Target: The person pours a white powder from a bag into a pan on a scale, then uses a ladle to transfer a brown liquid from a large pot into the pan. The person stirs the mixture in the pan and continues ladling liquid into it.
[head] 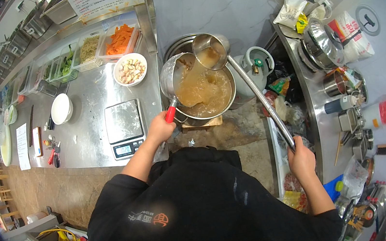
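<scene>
My left hand (pixel 160 127) grips the red handle of a round metal vessel (pixel 168 77), perhaps a strainer, held over the left side of a large metal stockpot (pixel 234 91). Brown broth (pixel 207 91) with a churned surface fills the pot. In my right hand (pixel 301 157) is the end of a long steel handle. Its large ladle (pixel 211 50) is tipped above the pot's far side, and cloudy brown liquid runs from it down toward the red-handled vessel. Some darker solids show near that vessel's far rim.
Left is a steel counter with a digital scale (pixel 123 122), a bowl of garlic-like cloves (pixel 130 70), a white bowl (pixel 62 109) and tubs of cut vegetables (pixel 120 40). A gas cylinder (pixel 245 73) stands right of the pot. A cluttered steel shelf (pixel 321 133) lines the right.
</scene>
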Demonstrator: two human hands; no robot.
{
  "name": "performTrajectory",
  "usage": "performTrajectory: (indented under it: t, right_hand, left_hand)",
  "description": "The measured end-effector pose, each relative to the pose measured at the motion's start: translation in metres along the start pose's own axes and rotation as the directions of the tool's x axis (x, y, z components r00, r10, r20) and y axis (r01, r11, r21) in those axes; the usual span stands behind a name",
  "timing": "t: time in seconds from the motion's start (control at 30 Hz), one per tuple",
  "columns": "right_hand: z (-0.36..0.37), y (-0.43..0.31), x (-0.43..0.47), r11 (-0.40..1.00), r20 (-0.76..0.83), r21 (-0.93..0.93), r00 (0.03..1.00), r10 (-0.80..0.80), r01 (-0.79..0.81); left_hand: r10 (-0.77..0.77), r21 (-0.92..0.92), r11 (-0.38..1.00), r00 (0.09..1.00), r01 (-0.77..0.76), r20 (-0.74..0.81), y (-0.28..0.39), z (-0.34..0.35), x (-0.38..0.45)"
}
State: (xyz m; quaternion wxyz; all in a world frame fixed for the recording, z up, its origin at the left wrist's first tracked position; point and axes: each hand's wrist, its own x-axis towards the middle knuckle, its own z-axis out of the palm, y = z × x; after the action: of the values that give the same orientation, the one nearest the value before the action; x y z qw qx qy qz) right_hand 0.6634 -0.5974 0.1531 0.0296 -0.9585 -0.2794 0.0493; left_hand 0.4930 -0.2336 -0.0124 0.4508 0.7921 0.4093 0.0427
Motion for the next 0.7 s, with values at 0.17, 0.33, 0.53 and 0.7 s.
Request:
performTrajectory:
  t: [0.17,0.33,0.53,0.7]
  right_hand:
    - [0.014,0.008,0.003,0.998,0.002,0.052,0.999,0.037,-0.037]
    - [0.024,0.013,0.008,0.995,0.041,0.046,0.996,0.082,-0.083]
    - [0.038,0.021,0.014,0.997,0.065,0.02,0.996,0.067,-0.069]
    - [0.045,0.025,0.025,0.996,0.149,-0.072,0.987,0.057,-0.047]
  left_hand:
    - [0.042,0.215,0.976,0.999,-0.034,-0.03,0.008,-0.019,0.005]
    - [0.005,0.315,0.949,0.999,0.012,-0.053,0.018,-0.032,0.005]
    - [0.089,0.392,0.919,0.992,-0.046,-0.094,0.029,-0.049,0.003]
    - [0.196,0.453,0.883,0.973,-0.121,-0.122,0.021,-0.057,0.01]
